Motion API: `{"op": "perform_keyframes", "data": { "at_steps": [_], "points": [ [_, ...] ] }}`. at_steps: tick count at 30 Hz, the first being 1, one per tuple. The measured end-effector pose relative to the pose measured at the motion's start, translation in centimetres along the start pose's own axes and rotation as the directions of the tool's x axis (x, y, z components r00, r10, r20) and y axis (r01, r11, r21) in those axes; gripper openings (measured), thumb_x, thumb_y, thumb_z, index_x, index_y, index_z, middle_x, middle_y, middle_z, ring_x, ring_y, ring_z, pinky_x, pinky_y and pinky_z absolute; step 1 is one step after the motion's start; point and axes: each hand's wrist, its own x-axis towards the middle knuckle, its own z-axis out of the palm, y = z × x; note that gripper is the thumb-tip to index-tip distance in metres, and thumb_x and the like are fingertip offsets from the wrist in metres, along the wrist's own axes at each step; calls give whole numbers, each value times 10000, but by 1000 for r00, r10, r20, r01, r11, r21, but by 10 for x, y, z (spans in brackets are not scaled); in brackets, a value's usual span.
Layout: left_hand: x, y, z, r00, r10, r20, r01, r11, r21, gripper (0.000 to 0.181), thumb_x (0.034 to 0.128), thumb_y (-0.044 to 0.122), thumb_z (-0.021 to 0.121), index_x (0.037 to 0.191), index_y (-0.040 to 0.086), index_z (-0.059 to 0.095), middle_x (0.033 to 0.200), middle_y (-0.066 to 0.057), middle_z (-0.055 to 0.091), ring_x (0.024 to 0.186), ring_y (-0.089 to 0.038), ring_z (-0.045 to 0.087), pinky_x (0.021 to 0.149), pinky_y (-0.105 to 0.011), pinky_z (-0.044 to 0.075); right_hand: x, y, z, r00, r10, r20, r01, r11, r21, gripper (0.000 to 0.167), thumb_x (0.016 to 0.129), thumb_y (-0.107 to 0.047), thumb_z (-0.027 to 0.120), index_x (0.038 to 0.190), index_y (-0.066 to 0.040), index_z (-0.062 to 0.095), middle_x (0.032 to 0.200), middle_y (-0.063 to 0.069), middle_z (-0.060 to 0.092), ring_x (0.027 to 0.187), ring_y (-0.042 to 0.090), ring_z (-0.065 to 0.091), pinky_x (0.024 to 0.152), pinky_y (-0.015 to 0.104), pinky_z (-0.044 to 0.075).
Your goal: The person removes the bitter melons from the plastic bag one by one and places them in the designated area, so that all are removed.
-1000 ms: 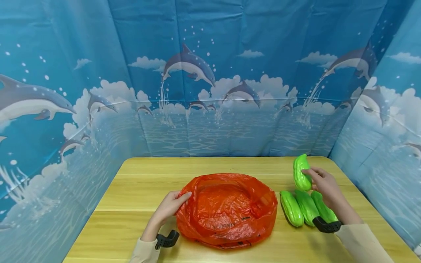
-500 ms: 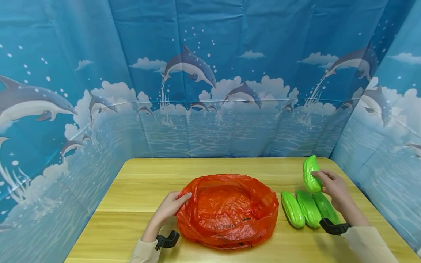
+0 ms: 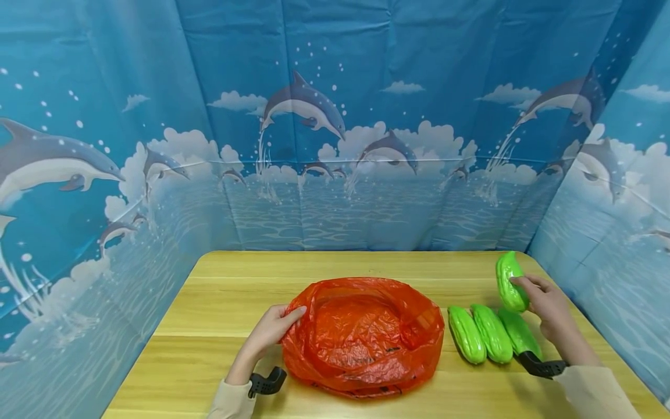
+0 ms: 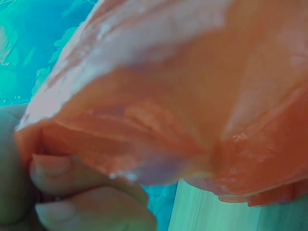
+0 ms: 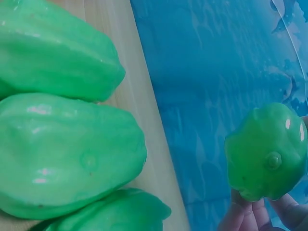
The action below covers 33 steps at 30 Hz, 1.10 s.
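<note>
A red plastic bag (image 3: 361, 372) lies with its mouth spread wide on the table. My left hand (image 3: 269, 331) pinches the bag's left rim; in the left wrist view the thumb and curled fingers (image 4: 86, 211) grip its thin film. Raised over the table's right side, my right hand (image 3: 546, 305) holds a glossy, ridged green toy vegetable (image 3: 509, 282), long like a bitter melon. Its lobed end (image 5: 269, 154) faces the camera in the right wrist view. Below it, three more green toy vegetables (image 3: 492, 334) lie side by side, the rightmost partly covered by the black wrist mount.
The wooden table (image 3: 220, 291) has rounded back corners. A blue dolphin-print curtain (image 3: 335, 203) hangs behind it and along both sides. Black camera mounts sit on the left wrist (image 3: 267, 382) and the right wrist (image 3: 541, 366).
My right hand has moved to the right and slightly down with the held green toy vegetable. The left hand and the bag stay in place.
</note>
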Motion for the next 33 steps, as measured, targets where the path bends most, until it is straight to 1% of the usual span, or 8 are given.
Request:
{"op": "perform_keyframes", "data": {
  "at_steps": [6,10,13,17,20,23,28,33],
  "points": [
    [-1,3,0,1000,-6,-12,7,1000,7,428,953,380,565,831,-30,578,608,-51,551,531,-141,577,522,-274,491,1,3,-4,999,37,-14,-36,999,13,847,916,-552,497,1482,12,217,1510,301,62,1255,463,266,903,514,387],
    [-1,3,0,1000,-11,-15,11,1000,-1,414,960,358,561,831,-35,575,604,-49,544,527,-139,574,516,-271,488,2,7,-6,999,39,-16,-39,999,19,830,909,-560,503,1480,-16,247,1505,311,61,1233,479,288,928,562,353],
    [-3,6,0,1000,-13,-11,13,1000,-7,396,977,313,545,839,-58,573,612,-62,548,530,-136,570,516,-268,484,2,10,-7,999,40,-26,-39,999,26,733,901,-563,516,1439,-94,346,1499,310,94,1194,465,333,921,565,360],
    [-9,19,2,1000,-11,-2,11,1000,-7,372,993,249,523,817,-77,552,601,-61,530,524,-129,555,514,-257,474,1,14,-10,998,63,-23,-62,997,37,623,894,-570,525,1374,-188,416,1506,291,99,1190,472,340,920,620,335],
    [-15,30,3,1000,-6,4,6,1000,-6,357,994,222,521,800,-77,541,593,-52,516,519,-121,546,512,-245,466,1,17,-14,995,94,-13,-94,995,46,620,886,-586,526,1384,-236,408,1522,277,54,1223,503,307,920,692,277],
    [-17,35,4,1000,-3,9,3,1000,-10,358,994,216,521,787,-76,532,587,-45,504,513,-111,534,507,-236,456,0,19,-18,994,108,-16,-108,994,30,723,877,-600,527,1459,-214,340,1524,277,36,1226,506,298,904,717,264],
    [-17,34,4,1000,1,17,0,1000,-22,359,995,213,519,800,-89,530,592,-51,503,519,-117,538,508,-235,458,1,28,-21,994,95,-49,-97,994,-46,859,886,-592,515,1488,-38,254,1504,307,88,1240,482,273,879,589,368],
    [-16,32,4,1000,3,15,-2,1000,-16,357,995,215,518,829,-100,543,599,-61,518,526,-124,553,514,-242,468,2,37,-25,992,106,-73,-110,993,-53,899,886,-588,518,1483,13,215,1510,301,68,1306,513,176,937,599,319]
  ]
}}
